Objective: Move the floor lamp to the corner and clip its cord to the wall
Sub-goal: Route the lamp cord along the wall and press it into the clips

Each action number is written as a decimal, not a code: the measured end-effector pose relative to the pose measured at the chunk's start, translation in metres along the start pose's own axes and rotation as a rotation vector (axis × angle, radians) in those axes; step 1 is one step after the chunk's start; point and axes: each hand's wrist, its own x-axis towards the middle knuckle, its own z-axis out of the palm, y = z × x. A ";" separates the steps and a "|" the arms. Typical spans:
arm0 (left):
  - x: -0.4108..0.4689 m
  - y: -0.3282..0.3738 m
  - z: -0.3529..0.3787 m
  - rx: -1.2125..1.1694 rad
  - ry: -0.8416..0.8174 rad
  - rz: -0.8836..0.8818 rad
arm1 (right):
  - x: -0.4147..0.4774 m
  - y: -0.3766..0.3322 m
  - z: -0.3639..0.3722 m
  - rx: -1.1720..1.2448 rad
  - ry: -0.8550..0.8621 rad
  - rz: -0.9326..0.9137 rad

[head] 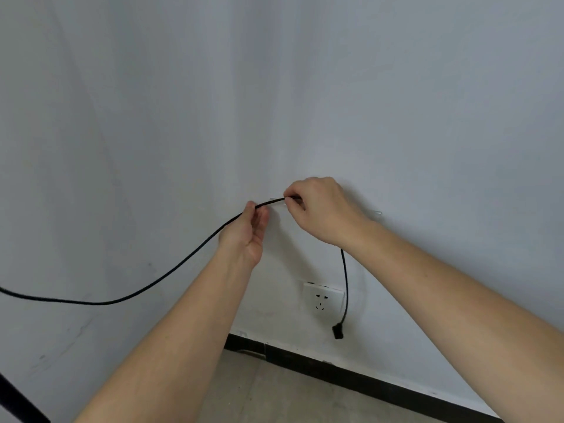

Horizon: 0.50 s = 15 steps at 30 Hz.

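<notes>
Bare white wall (396, 102), black skirting (366, 381), open floor below. Both hands pinch thin black cord (171, 274) taut at wall: left (244, 232), right (320, 207). Plug (338, 330) dangles beside socket (323, 299).

a single view is given, taken from head height and aimed forward and down at the wall (396, 102) from close by. the socket (323, 300) is seen low, right of centre; both forearms are seen entering from below it.

No readable text, label, brand, number or sign shows on anything here.
</notes>
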 end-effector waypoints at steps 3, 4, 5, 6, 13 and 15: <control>0.006 0.004 -0.006 -0.029 0.066 0.027 | 0.007 -0.001 -0.003 -0.074 0.009 -0.052; 0.008 0.005 -0.009 -0.030 0.077 0.033 | 0.008 -0.002 -0.003 -0.085 0.004 -0.062; 0.009 0.006 -0.012 -0.022 0.085 0.037 | 0.007 -0.002 -0.002 -0.106 -0.002 -0.072; 0.010 0.005 -0.015 -0.011 0.092 0.036 | 0.004 -0.002 0.000 -0.131 -0.006 -0.081; 0.014 0.001 -0.034 0.023 0.085 0.031 | -0.011 0.008 0.018 -0.052 0.132 -0.046; 0.015 0.000 -0.038 0.039 0.075 0.028 | -0.016 0.013 0.022 -0.026 0.157 -0.012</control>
